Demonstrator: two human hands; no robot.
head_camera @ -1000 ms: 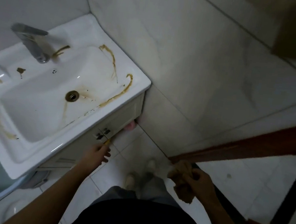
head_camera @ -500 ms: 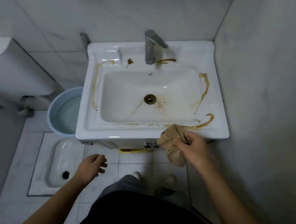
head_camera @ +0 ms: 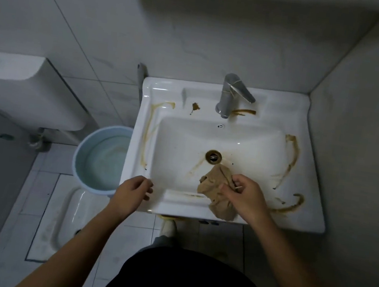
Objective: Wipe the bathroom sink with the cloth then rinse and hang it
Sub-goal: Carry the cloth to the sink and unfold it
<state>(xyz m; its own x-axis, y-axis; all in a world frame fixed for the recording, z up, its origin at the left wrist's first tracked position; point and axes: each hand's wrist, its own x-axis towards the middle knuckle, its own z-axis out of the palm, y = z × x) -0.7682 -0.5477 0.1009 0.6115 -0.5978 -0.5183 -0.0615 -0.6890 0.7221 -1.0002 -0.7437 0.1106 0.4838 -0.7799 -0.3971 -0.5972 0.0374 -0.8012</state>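
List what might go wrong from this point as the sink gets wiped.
1. The cloth is bunched in the right hand; wiped like that, it may smear the brown streaks rather than lift them.
2. It hangs just beside the open drain, where a loose corner could catch.
3. Marks behind the faucet could easily be missed.

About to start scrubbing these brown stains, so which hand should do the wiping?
Right. The right hand already grips the cloth over the sink basin, just below the drain. The left hand is empty at the front-left rim.
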